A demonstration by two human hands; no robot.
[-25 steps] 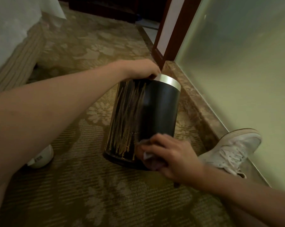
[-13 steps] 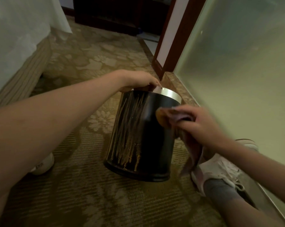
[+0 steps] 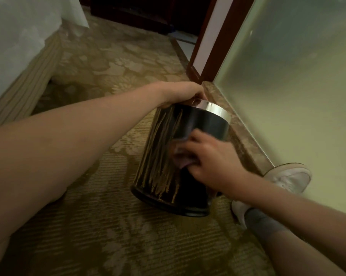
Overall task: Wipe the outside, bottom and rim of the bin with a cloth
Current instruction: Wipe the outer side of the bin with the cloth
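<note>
Reaching in from the left, a person's left hand [image 3: 183, 93] is gripping the top of a black bin [image 3: 160, 156] streaked with gold. Its fingers are curling over the silver rim [image 3: 215, 109] with the tips hidden inside, a hold that is likely steadying the bin so it is not sliding or turning under the wiping. Below those fingers the bin is sitting on patterned carpet [image 3: 108, 226] and appears to be leaning a little. Just right of the gold streaks, a bunched purplish cloth [image 3: 181, 158] is lying against the bin's dark side, beneath the rim. The right hand [image 3: 211, 160] is pressing it there, fingers curled round the wad; the bunching is probably giving a firm pad for rubbing. Beyond that hand's knuckles, further right, a white shoe [image 3: 287, 178] is resting near the bin's base. The outside is being wiped — the bottom is facing the carpet, seemingly not yet reached.
</note>
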